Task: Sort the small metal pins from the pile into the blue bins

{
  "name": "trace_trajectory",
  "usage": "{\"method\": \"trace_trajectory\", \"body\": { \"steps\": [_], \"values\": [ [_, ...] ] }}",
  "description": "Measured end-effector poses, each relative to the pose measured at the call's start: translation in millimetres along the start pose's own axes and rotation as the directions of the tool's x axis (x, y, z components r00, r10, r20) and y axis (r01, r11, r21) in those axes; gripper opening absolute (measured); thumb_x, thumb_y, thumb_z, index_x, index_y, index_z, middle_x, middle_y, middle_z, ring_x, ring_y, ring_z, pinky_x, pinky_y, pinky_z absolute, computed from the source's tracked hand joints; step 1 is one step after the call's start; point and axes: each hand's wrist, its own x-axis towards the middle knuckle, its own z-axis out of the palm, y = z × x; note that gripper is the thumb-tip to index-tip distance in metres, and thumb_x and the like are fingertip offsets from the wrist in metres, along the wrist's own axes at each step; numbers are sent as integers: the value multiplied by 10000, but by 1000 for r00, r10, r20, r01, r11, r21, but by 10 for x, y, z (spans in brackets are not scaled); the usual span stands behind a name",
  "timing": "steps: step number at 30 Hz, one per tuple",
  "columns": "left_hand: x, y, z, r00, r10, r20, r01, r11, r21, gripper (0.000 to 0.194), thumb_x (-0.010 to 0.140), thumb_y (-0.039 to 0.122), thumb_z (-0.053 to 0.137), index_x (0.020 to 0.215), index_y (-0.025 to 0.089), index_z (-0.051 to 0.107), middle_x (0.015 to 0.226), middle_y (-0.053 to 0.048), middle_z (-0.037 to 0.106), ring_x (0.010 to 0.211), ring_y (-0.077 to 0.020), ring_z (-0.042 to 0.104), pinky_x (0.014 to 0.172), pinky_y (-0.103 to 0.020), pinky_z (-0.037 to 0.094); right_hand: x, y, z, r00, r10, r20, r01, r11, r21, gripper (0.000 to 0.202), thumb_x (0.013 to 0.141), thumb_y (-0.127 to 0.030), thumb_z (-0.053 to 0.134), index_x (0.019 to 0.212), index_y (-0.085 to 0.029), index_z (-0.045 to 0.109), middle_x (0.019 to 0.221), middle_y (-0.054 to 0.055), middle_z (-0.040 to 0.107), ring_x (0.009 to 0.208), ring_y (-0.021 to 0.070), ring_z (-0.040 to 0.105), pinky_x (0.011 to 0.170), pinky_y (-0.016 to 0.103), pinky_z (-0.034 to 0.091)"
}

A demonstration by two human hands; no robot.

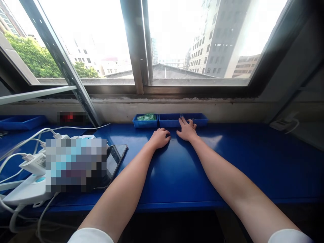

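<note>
Head view, sole entry.

Item: long blue tray (168, 124), at the back of the desk (240, 145) against the wall (227, 111); small contents, too indistinct for me to name. I judge the wall serves as a backstop when fingers press in.

Item: small blue tray (145, 124), just left of it, holding green packets (148, 116).

Item: right grip (186, 131) – a bare hand, fingers stretched over the long tray's near rim, probably angled so to reach its shallow inside. Whether the fingertips pinch anything, I cannot tell.

Item: left grip (160, 137) – loosely curled, palm down before both trays, perhaps steadying. Its palm is hidden, so I cannot tell if it holds anything.

Surroundings, left: phone (121, 153), power strip (24, 193), charger (34, 164) and white cables; a pixelated patch covers part. I rate this clutter a limit on the left elbow's sideways room. Metal post (87, 103) stands behind. Far right: white adapter (278, 124).
</note>
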Motion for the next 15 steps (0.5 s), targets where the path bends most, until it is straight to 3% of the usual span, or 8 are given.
{"method": "trace_trajectory", "body": {
  "steps": [9, 12, 15],
  "values": [
    [11, 28, 0, 1000, -14, 16, 15, 999, -48, 329, 851, 393, 446, 1060, 237, 647, 1129, -78, 580, 1070, -287, 506, 885, -386, 428, -5, 7, 52, 1000, -17, 8, 17, 998, 58, 795, 761, -402, 502, 1450, -242, 139, 1537, 61, 79, 1252, 367, 215, 940, 512, 310],
    [6, 11, 10, 1000, -18, 15, 19, 999, -52, 339, 857, 410, 432, 1069, 244, 638, 1142, -77, 570, 1090, -286, 493, 907, -395, 412, -42, -22, 30, 997, -55, -50, 60, 994, 93, 759, 756, -360, 509, 1434, -207, 202, 1526, 64, 138, 1245, 345, 241, 950, 488, 321],
    [-2, -4, 34, 998, -61, 17, 62, 998, -11, 399, 859, 470, 407, 1122, 245, 605, 1183, -96, 542, 1133, -312, 451, 929, -441, 383, -82, -60, -22, 981, -80, -175, 104, 986, 133, 592, 774, -316, 490, 1338, -167, 386, 1438, 106, 335, 1218, 313, 310, 957, 441, 335]
  ]
}}
